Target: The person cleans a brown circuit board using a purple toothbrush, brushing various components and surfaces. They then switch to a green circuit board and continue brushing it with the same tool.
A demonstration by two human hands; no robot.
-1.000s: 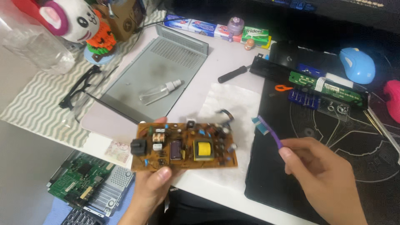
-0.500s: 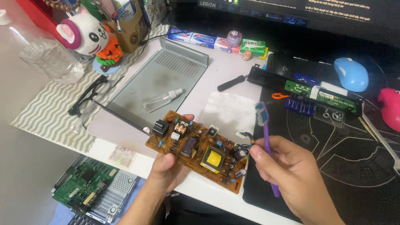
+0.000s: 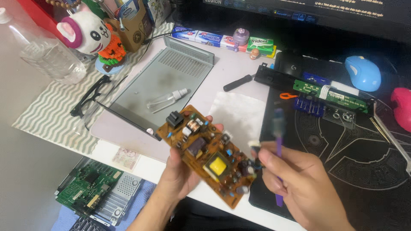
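Note:
My left hand (image 3: 182, 175) holds a brown circuit board (image 3: 205, 152) lifted off the desk and tilted, its yellow transformer and black parts facing up. My right hand (image 3: 295, 184) grips a purple toothbrush (image 3: 278, 141) upright, the blurred bristle head at the top, just right of the board's lower end. A small white connector on a wire sits between the board and my right fingers.
A grey metal cover (image 3: 158, 85) with a small clear spray bottle (image 3: 165, 99) lies behind. A white tissue (image 3: 237, 113), black screwdriver (image 3: 239, 82), green boards (image 3: 329, 94), blue mouse (image 3: 363, 72), black mat (image 3: 351, 154). Another green board (image 3: 87, 194) lies lower left.
My left hand has raised the board off the desk and tilted it more steeply. My right hand with the toothbrush shifted right and turned the brush upright.

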